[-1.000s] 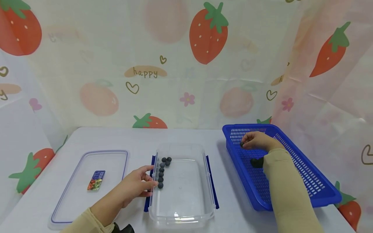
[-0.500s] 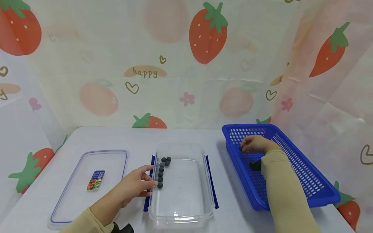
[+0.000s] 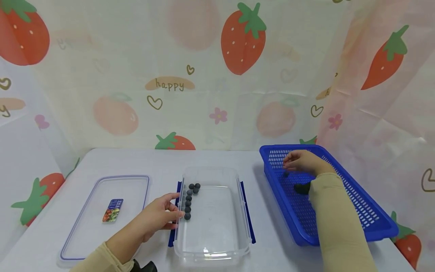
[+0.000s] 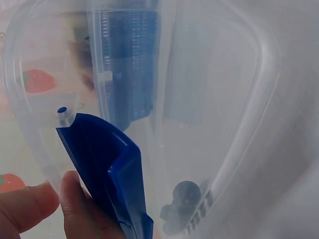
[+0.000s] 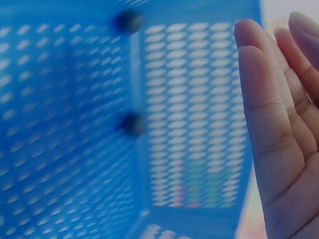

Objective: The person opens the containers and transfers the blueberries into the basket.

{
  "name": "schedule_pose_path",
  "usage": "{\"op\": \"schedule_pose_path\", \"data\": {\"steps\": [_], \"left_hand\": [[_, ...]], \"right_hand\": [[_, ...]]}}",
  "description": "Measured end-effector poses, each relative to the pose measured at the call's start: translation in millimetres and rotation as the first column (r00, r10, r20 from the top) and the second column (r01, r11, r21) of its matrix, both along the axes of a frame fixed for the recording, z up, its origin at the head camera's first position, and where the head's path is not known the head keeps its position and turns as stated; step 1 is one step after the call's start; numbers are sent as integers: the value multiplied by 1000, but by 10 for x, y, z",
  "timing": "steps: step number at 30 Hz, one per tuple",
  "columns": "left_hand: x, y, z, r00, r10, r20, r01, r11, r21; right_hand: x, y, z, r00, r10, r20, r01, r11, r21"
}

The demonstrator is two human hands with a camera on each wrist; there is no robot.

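Observation:
My left hand [image 3: 164,213] grips the left rim of a clear plastic box [image 3: 217,223], beside its blue side latch [image 4: 107,159]. A row of several small dark balls, like blueberries [image 3: 188,203], lies along the left side inside the box. My right hand [image 3: 302,161] hovers over the far end of a blue perforated basket [image 3: 276,200]. In the right wrist view its fingers are fairly straight, with nothing held. Two blurred dark balls, an upper one [image 5: 128,21] and a lower one [image 5: 132,124], lie in the basket, apart from the fingers.
A clear lid [image 3: 90,211] with a blue-violet seal and a printed label [image 3: 112,210] lies flat on the white table [image 3: 166,160] to the left. Fruit-printed cloth [image 3: 210,75] hangs behind and at both sides.
The right hand dipped, then rose slightly. The dark ball at its fingertips is now apart, below the hand in the basket. The left hand and box stay put.

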State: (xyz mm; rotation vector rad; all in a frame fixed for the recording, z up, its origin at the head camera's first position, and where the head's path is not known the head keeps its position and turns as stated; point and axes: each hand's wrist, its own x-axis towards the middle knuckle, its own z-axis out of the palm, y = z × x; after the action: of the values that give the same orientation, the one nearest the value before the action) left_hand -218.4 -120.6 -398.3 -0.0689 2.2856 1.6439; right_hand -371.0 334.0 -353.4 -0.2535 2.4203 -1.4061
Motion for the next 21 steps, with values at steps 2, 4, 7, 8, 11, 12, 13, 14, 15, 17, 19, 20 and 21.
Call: {"op": "schedule_pose_path", "data": {"steps": [2,4,7,8,11,12,13,14,15,17,19,20,21], "left_hand": [[0,-2,-4,1000,-1,-1,1,1000,0],[-2,-4,-10,1000,-3,-3,3,1000,1],[-3,-6,-12,1000,2,0,-2,1000,4],[-3,-6,-12,1000,4,1,-4,1000,2],[1,-9,-7,1000,9,3,-9,1000,-1],[1,-11,-9,1000,7,2,-7,1000,-1],[1,-12,-10,1000,6,3,-6,1000,1],[1,-13,-11,1000,5,3,-5,1000,3],[-1,-13,-15,1000,4,4,-4,1000,7],[-5,-11,-20,1000,2,4,-2,1000,10],[-11,-5,-24,1000,4,4,-4,1000,12],[-14,-3,-27,1000,2,2,-2,1000,11],[-16,-2,-27,1000,2,0,-2,1000,11]], "right_hand": [[-10,-53,82,999,14,-38,-14,1000,0],[-29,-128,168,997,28,-70,-27,1000,8],[-54,-293,297,992,63,-111,-62,998,6],[-56,-361,339,990,71,-119,-71,997,6],[-41,-595,442,985,93,-143,-94,996,-2],[-32,-680,468,984,96,-147,-98,995,-6],[-23,-766,489,983,100,-155,-102,995,-6],[-15,-853,504,981,104,-163,-106,994,-2],[-9,-939,516,979,111,-170,-113,994,0],[2,-1115,533,974,131,-183,-132,991,6],[12,-1283,540,966,165,-198,-163,986,25],[14,-1360,541,962,185,-200,-184,983,25],[15,-1435,538,958,206,-199,-207,978,16]]}}
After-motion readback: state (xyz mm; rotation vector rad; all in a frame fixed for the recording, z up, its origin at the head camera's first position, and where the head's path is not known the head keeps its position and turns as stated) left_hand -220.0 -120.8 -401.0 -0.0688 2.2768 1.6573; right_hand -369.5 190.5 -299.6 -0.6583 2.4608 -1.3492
